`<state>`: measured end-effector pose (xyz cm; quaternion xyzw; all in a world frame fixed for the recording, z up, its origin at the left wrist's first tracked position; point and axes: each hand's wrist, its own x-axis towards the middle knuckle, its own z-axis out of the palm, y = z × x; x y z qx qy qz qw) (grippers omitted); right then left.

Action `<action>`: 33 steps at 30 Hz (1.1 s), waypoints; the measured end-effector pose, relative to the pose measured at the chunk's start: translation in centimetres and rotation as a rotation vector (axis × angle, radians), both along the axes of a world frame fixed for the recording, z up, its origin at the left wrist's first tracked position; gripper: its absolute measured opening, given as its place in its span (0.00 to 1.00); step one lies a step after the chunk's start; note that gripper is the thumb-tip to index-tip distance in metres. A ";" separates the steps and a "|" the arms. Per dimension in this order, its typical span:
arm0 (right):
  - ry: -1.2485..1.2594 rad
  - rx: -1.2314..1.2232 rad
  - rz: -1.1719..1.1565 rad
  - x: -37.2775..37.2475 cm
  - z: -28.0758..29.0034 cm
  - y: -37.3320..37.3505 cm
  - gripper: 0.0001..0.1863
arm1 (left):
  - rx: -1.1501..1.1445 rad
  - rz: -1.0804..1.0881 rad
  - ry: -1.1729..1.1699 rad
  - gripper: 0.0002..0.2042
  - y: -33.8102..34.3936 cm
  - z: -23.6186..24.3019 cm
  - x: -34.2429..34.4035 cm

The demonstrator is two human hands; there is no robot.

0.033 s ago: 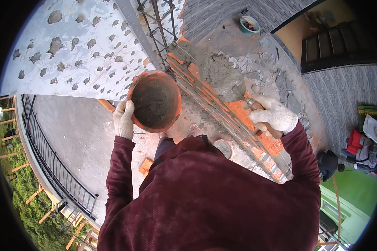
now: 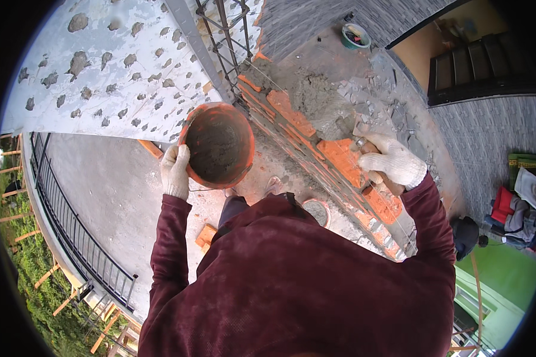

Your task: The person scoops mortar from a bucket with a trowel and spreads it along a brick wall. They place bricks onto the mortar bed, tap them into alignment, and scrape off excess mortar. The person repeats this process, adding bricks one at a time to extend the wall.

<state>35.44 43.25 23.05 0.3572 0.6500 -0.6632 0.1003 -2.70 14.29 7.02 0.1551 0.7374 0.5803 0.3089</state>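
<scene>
My left hand [image 2: 175, 171], in a white knit glove, is closed on the left rim of an orange bucket [image 2: 249, 143], tilted so its inside shows. Grey mortar [image 2: 217, 149] coats the bucket's inside. My right hand [image 2: 394, 160], gloved too, grips a trowel by its wooden handle [image 2: 393, 185]. The trowel's mortar-smeared blade [image 2: 345, 124] points up and left over the far side of a low brick wall [image 2: 342, 163]. Wet mortar [image 2: 309, 98] lies spread along the wall's far part, close to the blade.
A steel rebar column [image 2: 223, 35] rises at the wall's far end, beside a pitted white panel [image 2: 107, 65]. Broken tile rubble [image 2: 402, 122] lies beyond the wall. A round container [image 2: 317, 211] and orange bricks [image 2: 205, 236] stand near my feet. A black railing [image 2: 80, 229] curves along the left.
My right hand and the trowel have shifted slightly right, away from the mortar, uncovering more of the orange brick. The bucket in my left hand has moved very slightly left.
</scene>
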 end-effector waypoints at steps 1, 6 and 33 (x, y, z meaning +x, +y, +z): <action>-0.037 0.050 -0.017 0.1 0.2 0.8 0.26 | 0.035 -0.003 0.022 0.14 -0.5 -0.4 0.2; -0.212 0.543 0.115 -3.4 -4.1 3.0 0.21 | -0.025 0.064 0.011 0.13 -2.5 -2.1 0.4; 0.039 0.854 0.326 2.2 1.4 -3.3 0.21 | -0.022 -0.310 0.100 0.15 -0.2 1.1 0.3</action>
